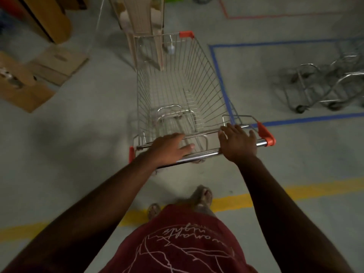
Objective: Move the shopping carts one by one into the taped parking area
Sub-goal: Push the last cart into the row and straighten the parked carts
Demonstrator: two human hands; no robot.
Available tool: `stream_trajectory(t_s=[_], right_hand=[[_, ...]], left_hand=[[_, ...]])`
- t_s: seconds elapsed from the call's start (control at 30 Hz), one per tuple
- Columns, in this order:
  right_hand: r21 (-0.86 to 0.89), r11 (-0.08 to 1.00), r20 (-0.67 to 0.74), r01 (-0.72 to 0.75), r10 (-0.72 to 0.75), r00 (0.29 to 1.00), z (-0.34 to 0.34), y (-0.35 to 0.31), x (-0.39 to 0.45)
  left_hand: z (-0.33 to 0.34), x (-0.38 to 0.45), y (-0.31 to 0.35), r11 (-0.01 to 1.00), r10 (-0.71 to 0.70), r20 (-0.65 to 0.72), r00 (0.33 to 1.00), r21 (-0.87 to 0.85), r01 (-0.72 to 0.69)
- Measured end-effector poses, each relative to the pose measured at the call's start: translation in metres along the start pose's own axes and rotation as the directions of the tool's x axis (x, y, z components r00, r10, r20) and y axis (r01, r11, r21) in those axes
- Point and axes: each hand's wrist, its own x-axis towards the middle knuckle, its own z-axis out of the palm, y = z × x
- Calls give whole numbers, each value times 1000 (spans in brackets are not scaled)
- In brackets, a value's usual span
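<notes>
A wire shopping cart (177,85) with orange corner caps stands right in front of me, its basket empty. Its chrome handle bar (204,154) runs across under both hands. My left hand (169,148) lies palm-down on the left part of the bar, fingers stretched forward. My right hand (238,142) presses on the right part with its fingers spread, not wrapped around it. The blue-taped parking area (218,75) begins just right of the cart; the cart's right rear corner overlaps the tape corner. Other carts (325,85) are parked inside it at the far right.
Cardboard boxes (23,83) sit on the floor to the left. A tall cardboard stand (141,16) rises directly ahead of the cart's front. A yellow floor line (232,200) crosses at my feet. A red-taped outline (275,16) lies further back right.
</notes>
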Motion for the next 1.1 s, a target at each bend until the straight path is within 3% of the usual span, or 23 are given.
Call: stream_trajectory(t_s=[0.07,0.2,0.4,0.6,0.83,1.1], right_hand=[[16,1000,-38,-1,2,999,-1,24,11],[23,1000,-14,13,-12,1000,-13,71,39],[22,996,89,91,-93,992,-38,144,80],[56,997,148,55,-63,987,-60,188,124],[44,999,99,25,-29,995,-74,243,178],[28,999,39,-33,32,999,-95,341,280]], left_hand=[[11,6,29,993,-2,-59,998,115,9],[19,37,74,993,-8,-214,977,117,33],[20,95,138,986,-52,-206,977,143,83],[7,143,193,984,-82,-227,970,138,115],[-12,220,238,985,-99,-173,980,124,122],[-25,347,309,984,-21,-163,986,170,49]])
